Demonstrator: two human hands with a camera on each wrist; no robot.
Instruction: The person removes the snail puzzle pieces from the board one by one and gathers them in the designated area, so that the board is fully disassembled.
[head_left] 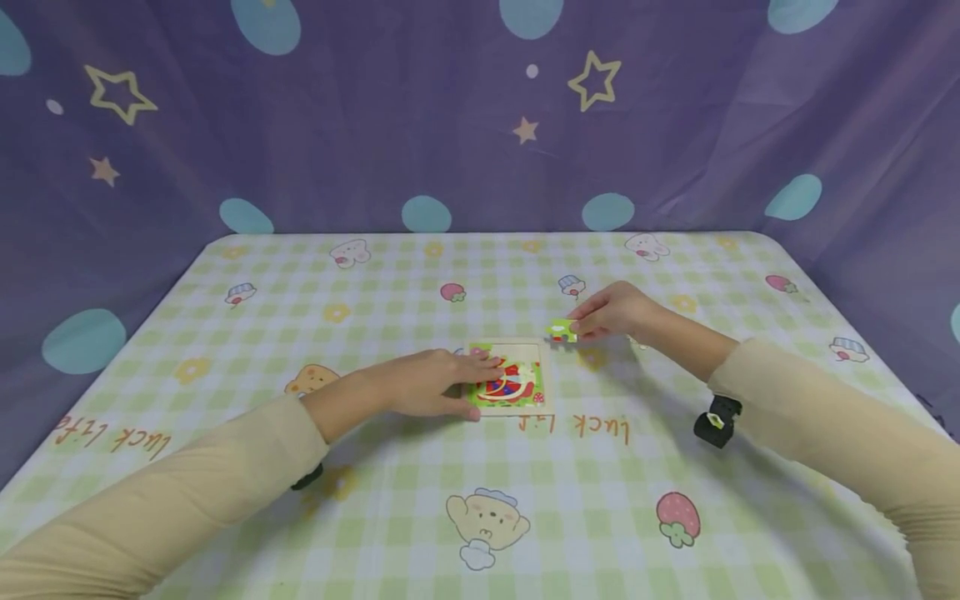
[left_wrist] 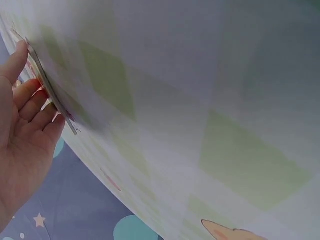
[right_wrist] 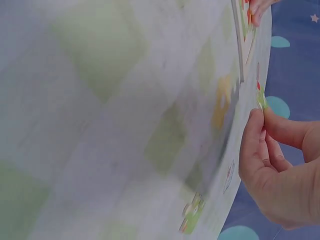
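A purple curtain point(head_left: 450, 125) with stars and blue ovals hangs behind the table, and a green-and-white checked tablecloth point(head_left: 375, 517) with printed bears, cupcakes and strawberries lies under both hands. The left hand point(head_left: 427, 383) rests its nearly straight fingers on the jigsaw tray point(head_left: 525, 353), with the thumb at the near edge; it seems to steady the tray rather than grip it. The right hand point(head_left: 615, 310) pinches a green jigsaw piece point(head_left: 562, 330) between thumb and fingers, just beyond the tray's right corner and above the cloth. Another jigsaw piece point(right_wrist: 192, 214) lies on the cloth below the right hand.

In my judgement, the step in hand is to bring the held piece to the partly filled tray, whose corner nearest to the right hand looks bare. The next move would call for turning the piece to match the picture, then pressing it flat while the left hand keeps the tray quiet.

The cloth carries "luck life" in orange letters, upside down, to the left of the left forearm, and partly again between the hands, nearer to the person. I cannot read any brand
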